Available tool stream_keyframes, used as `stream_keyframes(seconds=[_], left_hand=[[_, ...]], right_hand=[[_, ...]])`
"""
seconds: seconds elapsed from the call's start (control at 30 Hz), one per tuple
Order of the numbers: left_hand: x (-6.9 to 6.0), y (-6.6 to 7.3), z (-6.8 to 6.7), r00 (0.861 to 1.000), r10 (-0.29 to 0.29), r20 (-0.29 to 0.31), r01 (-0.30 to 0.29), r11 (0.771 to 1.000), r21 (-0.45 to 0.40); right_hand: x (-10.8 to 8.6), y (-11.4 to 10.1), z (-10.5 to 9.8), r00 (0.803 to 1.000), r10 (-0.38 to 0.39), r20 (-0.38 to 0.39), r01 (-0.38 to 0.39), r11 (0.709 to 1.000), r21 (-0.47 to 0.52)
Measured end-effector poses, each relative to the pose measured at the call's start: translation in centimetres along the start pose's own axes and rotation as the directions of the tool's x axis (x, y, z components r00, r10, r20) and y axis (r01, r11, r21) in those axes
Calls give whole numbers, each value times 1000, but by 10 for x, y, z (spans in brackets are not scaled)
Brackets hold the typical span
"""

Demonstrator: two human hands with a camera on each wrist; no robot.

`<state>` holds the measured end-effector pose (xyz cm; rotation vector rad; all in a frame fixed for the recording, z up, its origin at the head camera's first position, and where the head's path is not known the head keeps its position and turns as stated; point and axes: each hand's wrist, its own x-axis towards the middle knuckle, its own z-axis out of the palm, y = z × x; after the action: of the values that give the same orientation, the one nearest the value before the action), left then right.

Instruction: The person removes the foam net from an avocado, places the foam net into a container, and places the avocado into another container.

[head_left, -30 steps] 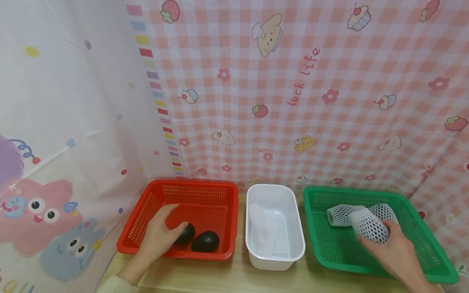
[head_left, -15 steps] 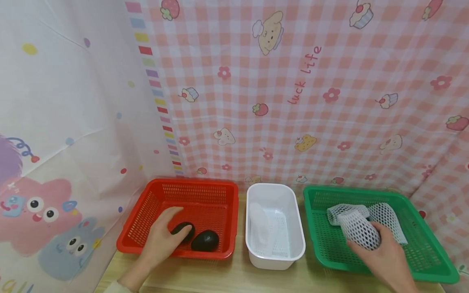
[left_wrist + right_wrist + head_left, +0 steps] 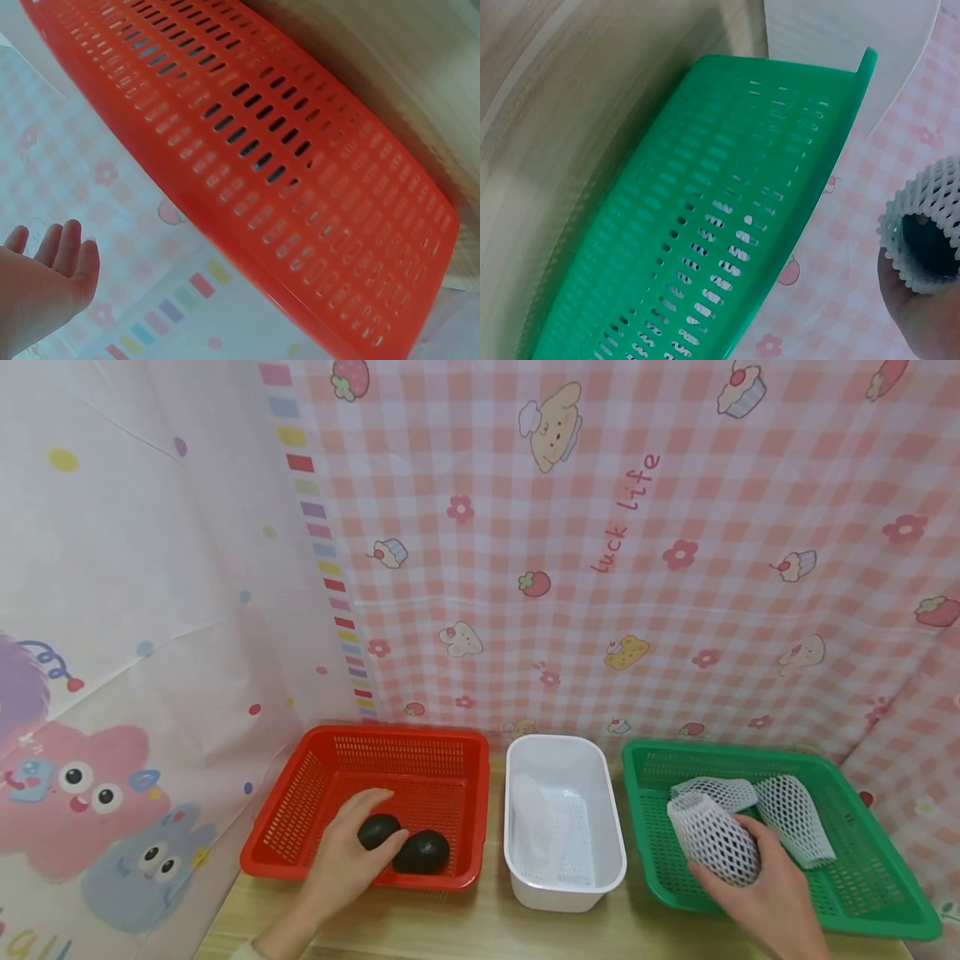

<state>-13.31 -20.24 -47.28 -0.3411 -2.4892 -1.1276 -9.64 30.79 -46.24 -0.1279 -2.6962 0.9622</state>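
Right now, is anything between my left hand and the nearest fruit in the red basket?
Nothing visible: your left hand is over the red basket, beside the nearest fruit; the other fruit lies farther right.

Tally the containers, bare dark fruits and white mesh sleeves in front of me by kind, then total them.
Containers: 3 (red basket, white tub, green basket)
Bare dark fruits: 2
White mesh sleeves: 3, counting the filled sleeve in the right hand
Total: 8
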Motion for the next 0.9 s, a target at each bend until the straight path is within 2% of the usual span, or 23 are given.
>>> stream_keyframes(seconds=[0.13, 0.27, 0.4, 0.63, 0.83, 0.9], left_hand=[[-4, 4, 3, 1000, 18, 13, -17, 1000, -13], [-8, 7, 6, 999, 41, 12, -41, 999, -17], [-13, 9, 10, 999, 42, 18, -42, 998, -36], [-20, 11, 19, 997, 65, 35, -63, 997, -53], [-24, 16, 26, 993, 105, 44, -102, 992, -71], [-25, 18, 29, 990, 136, 33, -134, 988, -71]], right_hand=[[-5, -3, 4, 996, -85, 13, 85, 996, -7], [-10, -4, 10, 982, -191, -5, 191, 982, 1], [-14, -6, 15, 973, -228, -16, 229, 973, 22], [-23, -17, 22, 975, -221, 13, 221, 975, 1], [-32, -25, 30, 980, -130, 153, 133, 991, -8], [-35, -27, 32, 978, -109, 176, 110, 994, 7]])
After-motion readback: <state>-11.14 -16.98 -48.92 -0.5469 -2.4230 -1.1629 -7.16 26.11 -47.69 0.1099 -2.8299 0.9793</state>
